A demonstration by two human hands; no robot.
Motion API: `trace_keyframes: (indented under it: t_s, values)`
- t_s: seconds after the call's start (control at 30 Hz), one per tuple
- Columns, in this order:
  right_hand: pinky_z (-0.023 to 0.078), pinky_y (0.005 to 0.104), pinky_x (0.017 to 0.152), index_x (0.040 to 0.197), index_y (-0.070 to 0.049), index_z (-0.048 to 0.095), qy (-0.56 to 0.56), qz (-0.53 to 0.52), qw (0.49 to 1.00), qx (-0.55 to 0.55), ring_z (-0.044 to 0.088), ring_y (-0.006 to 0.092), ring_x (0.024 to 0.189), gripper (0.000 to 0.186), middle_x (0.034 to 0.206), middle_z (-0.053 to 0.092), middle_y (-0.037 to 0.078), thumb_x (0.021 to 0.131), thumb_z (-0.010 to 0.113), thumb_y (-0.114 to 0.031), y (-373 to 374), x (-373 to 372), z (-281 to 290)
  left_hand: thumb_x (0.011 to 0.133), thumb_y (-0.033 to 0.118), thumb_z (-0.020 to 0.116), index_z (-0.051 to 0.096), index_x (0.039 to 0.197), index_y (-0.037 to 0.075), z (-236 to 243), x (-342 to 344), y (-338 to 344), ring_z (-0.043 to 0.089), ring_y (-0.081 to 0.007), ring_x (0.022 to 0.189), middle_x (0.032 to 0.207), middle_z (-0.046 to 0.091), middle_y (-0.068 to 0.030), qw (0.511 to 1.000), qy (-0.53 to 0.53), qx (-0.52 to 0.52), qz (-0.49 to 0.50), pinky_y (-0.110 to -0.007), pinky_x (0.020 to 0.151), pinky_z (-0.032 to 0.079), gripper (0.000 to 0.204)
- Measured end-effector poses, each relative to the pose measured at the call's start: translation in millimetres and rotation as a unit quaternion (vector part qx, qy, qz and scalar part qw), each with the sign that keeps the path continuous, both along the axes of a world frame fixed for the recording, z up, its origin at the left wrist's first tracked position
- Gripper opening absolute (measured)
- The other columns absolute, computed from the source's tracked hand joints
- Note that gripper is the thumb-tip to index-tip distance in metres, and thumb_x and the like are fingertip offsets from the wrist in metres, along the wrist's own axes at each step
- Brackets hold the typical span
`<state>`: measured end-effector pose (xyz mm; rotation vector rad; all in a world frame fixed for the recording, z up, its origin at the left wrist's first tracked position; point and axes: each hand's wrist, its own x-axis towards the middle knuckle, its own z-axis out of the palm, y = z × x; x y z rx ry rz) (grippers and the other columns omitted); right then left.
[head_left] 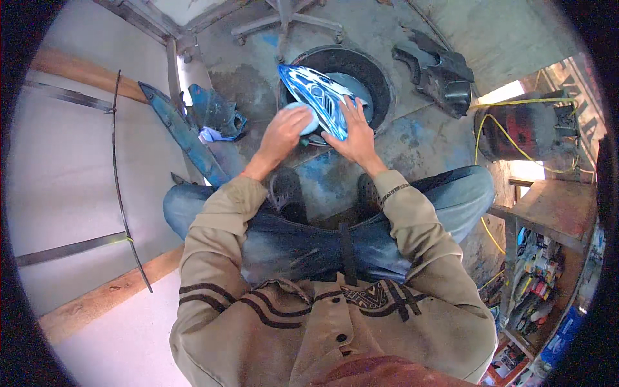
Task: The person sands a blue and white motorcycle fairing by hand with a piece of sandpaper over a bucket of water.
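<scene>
Both arms [216, 216] forward: left hand [285, 132] cupping pad [312, 121], right [354, 134] splayed on panel [311, 85].

The blue-and-white panel [322, 97] shows hard, glossy plastic, smooth enough to catch the light. The pale blue pad [313, 122] against it is matt; mostly covered, it could be foam or cloth, I couldn't swear which. Below, the black basin [383, 85] has a dull, grimy finish. The floor [412, 138] is hard, matt and rough, blotched with stains. Near its right edge, black mouldings [445, 71] have the low sheen of plastic; by its left edge, a blue strip [184, 140] looks scuffed and dull. Smooth, matt wall sheets [64, 174] meet grained wooden beams [116, 290]. Faded denim trousers [213, 209] and a matt cloth jacket [293, 348] sit closest.
</scene>
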<state>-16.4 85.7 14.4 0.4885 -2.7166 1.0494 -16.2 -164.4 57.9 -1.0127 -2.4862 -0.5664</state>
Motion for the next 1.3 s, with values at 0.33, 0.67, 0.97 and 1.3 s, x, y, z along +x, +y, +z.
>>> trace_keyframes:
  t_s: [0.33,0.67,0.97,1.3]
  values:
    - [0.041,0.0526,0.122,0.157,-0.001,0.049,-0.013,0.000,1.000,-0.012,0.028,0.0450,0.160,0.098,0.169,0.040,0.021,0.081,0.084,-0.053,0.1,0.7,-1.1,0.084,0.002,0.065,0.073,0.122,0.003,0.0,-5.5,-5.5,0.068,-0.0327,0.126,0.130,0.073,-0.0143,1.000,-0.017,0.010,0.012,-0.048,0.111,0.051,0.039]
    - [0.040,0.0525,0.123,0.158,-0.004,0.047,-0.002,0.006,1.000,-0.026,0.029,0.0457,0.159,0.099,0.169,0.041,0.020,0.080,0.085,-0.051,-0.8,-0.5,-0.9,0.083,-0.004,0.063,0.072,0.126,0.006,-4.2,-9.4,-5.6,0.066,-0.0359,0.129,0.134,0.072,-0.0147,0.997,-0.045,0.043,0.051,-0.046,0.112,0.053,0.045]
    - [0.039,0.0505,0.124,0.156,-0.002,0.049,-0.019,0.007,1.000,-0.021,0.029,0.0455,0.160,0.098,0.168,0.041,0.022,0.080,0.084,-0.051,-1.7,0.2,0.2,0.084,-0.004,0.063,0.075,0.120,0.005,3.5,-12.1,-1.6,0.071,-0.0335,0.120,0.126,0.075,-0.0141,0.994,-0.035,0.069,0.076,-0.045,0.107,0.057,0.039]
    - [0.041,0.0511,0.123,0.156,-0.002,0.049,-0.017,0.006,1.000,-0.010,0.030,0.0460,0.159,0.097,0.168,0.041,0.022,0.080,0.084,-0.051,-2.0,0.2,3.7,0.082,-0.008,0.064,0.073,0.130,0.009,-0.9,-21.5,-12.7,0.067,-0.0356,0.130,0.136,0.071,-0.0139,0.993,-0.051,0.063,0.081,-0.046,0.113,0.054,0.052]
